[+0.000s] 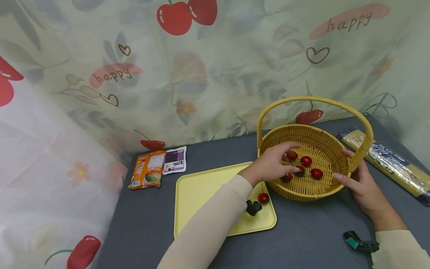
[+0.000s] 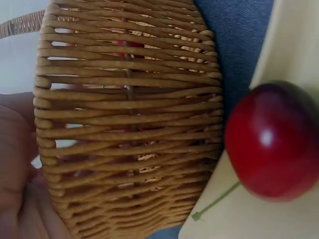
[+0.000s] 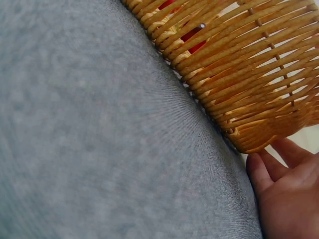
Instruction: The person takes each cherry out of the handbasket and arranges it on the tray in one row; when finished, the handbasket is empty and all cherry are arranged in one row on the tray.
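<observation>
A yellow wicker basket (image 1: 302, 192) with a tall arched handle stands on the right of the table, with several red cherries (image 1: 316, 173) inside. My left hand (image 1: 273, 160) reaches over its left rim, thumb and fingers spread apart around the cherries; whether it touches one I cannot tell. In the left wrist view the basket wall (image 2: 129, 104) partly hides that hand's fingers. My right hand (image 1: 364, 190) grips the basket's right rim, thumb on the inner side. One more cherry (image 1: 263, 198) with a green stem lies on the pale yellow tray (image 1: 201, 186).
An orange packet (image 1: 147, 170) and a white-and-purple packet (image 1: 175, 160) lie at the table's back left. A long gold-and-blue package (image 1: 386, 164) lies right of the basket. A patterned curtain (image 1: 215, 74) hangs behind the dark grey table (image 1: 141, 224).
</observation>
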`<state>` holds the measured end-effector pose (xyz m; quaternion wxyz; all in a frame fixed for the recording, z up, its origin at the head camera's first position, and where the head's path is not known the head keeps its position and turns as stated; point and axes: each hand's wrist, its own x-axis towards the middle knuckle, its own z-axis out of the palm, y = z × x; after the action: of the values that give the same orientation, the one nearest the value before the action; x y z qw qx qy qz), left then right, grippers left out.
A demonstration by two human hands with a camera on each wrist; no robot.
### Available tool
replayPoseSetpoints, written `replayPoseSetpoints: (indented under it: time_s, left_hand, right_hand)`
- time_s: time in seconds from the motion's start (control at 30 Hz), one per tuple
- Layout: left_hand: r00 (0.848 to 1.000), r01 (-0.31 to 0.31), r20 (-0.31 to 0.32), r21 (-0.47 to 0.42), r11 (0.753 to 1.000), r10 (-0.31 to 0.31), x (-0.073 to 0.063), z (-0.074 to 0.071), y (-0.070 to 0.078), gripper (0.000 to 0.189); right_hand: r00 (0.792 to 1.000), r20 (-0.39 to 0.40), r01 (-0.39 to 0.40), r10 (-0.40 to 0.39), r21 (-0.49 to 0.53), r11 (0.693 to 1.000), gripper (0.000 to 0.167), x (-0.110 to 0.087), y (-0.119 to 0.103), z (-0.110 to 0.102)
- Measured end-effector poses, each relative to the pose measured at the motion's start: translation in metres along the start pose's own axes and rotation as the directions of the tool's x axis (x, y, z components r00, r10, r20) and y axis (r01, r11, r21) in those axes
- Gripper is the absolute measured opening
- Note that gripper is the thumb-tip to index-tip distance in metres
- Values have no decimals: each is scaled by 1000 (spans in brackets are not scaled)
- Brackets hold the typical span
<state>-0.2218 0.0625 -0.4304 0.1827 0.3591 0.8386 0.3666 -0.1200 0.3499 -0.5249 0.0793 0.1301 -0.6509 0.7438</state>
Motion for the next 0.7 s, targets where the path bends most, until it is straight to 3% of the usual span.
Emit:
replayPoseSetpoints:
  time_s: [0.17,0.4,0.5,0.6,0.7]
  left_hand:
    - [996,68,40,172,983,-76,9,3,6,70]
    - [976,165,63,422,891,-210,14,18,11,55]
    - [971,175,63,466,868,-229,15,21,12,46]
    - [975,163,62,452,877,-214,14,21,12,40]
    - [990,107,47,377,920,-134,11,17,9,35]
  right_hand:
    - [1000,-10,9,-9,-6,1000,74,1,0,-1]
    - [1000,-12,3,-3,-19,1000,75,1,2,-1]
    - [1000,-13,1,-2,-33,999,75,1,1,0]
    - [1000,-10,3,-4,-33,999,75,0,1,0]
    - [1000,-7,5,-5,-36,999,75,0,0,-1]
